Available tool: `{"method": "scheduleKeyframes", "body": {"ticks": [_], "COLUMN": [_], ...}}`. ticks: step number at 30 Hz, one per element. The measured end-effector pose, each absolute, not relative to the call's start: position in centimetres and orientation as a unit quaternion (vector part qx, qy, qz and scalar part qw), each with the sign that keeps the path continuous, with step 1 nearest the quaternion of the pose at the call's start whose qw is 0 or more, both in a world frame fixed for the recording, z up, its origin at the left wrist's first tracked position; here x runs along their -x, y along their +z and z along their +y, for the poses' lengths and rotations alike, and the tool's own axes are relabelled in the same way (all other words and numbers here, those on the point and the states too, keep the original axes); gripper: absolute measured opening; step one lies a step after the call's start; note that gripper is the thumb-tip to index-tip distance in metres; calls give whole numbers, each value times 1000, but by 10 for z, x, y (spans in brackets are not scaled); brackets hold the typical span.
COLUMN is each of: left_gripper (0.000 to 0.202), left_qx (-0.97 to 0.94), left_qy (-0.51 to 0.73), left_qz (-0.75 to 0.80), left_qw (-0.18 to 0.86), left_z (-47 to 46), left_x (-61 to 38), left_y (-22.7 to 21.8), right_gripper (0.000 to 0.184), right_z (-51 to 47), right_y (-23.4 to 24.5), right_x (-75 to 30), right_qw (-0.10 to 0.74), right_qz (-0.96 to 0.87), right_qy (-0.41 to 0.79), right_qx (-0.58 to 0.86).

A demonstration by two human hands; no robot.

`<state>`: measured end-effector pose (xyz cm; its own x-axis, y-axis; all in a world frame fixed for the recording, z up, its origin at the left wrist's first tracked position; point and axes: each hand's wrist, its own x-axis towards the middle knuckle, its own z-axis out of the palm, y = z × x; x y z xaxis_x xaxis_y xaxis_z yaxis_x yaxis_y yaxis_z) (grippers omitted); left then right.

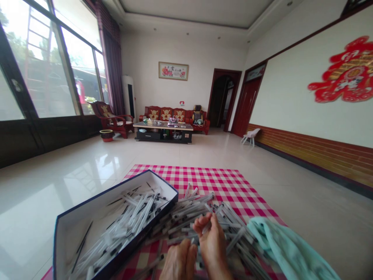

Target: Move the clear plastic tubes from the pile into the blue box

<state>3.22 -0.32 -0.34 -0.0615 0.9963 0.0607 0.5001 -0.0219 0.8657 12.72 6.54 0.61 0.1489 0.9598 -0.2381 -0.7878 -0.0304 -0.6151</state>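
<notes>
My right grip was curled and my left grip bunched beside it; I could not tell what either pinched. Around them, slim translucent plastic tubes with black ends lay heaped on a pink-and-white checked cloth, beside a shallow blue-edged white box. They looked light, stiff and slippery, probably best held mid-length.

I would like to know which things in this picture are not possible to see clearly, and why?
All in the head view:
What, if anything, the left hand and the right hand hold: their curl and blur hide it.
How many tubes lie in the pile: they overlap, and the hands cover some.
Near end of the box: cut off by the bottom edge.
Lower end of the green cloth: also cut off there.
Small things on the low table: too small to name.
</notes>
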Motion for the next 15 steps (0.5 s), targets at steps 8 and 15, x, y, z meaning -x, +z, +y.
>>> {"method": "scheduleKeyframes", "body": {"ticks": [8,15], "left_gripper": [36,39], "left_qx": [-622,-547], "left_qy": [389,226], "left_qz": [637,806], "left_qw": [239,-22], "left_z": [8,8], "left_x": [6,74], "left_y": [37,64], "right_gripper": [31,30], "right_z": [56,46], "right_y": [0,-2], "right_x": [-115,-109], "right_qw": [616,564], "right_qz": [-128,-235], "right_qy": [735,759], "right_qx": [254,224]}}
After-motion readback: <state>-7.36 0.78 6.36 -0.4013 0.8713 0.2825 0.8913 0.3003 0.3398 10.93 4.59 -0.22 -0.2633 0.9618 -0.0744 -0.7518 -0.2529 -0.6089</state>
